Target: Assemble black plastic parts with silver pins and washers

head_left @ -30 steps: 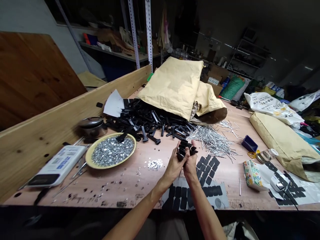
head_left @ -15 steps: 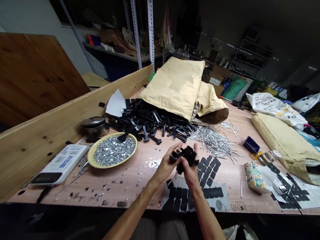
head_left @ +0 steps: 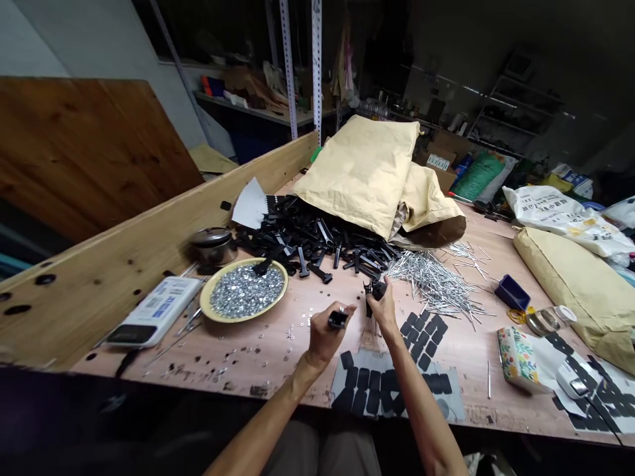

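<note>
My left hand (head_left: 325, 336) is closed around a black plastic piece (head_left: 338, 320) with a hollow end facing me and a bit of shiny metal at its top. To its right and a little farther off, my right hand (head_left: 385, 309) grips a clutch of black plastic parts (head_left: 373, 292); thin metal pins seem to hang below them. Both hands are above the table, apart from each other. Beneath my wrists lies a grey sheet (head_left: 454, 403) with rows of black rounded pads (head_left: 364, 379). Loose washers (head_left: 303, 320) are scattered left of my left hand.
A yellow plate (head_left: 206, 311) full of metal washers stands left, beside a white scale (head_left: 161, 307) and a lidded metal pot (head_left: 214, 246). Behind are a heap of black plastic parts (head_left: 302, 238), metal pins (head_left: 431, 281) and a paper sack (head_left: 362, 175). A tissue box (head_left: 516, 360) sits right.
My hands have moved apart: the left has drawn back with one black piece, while the right keeps the other black parts slightly farther away. The whole view has shifted a little right.
</note>
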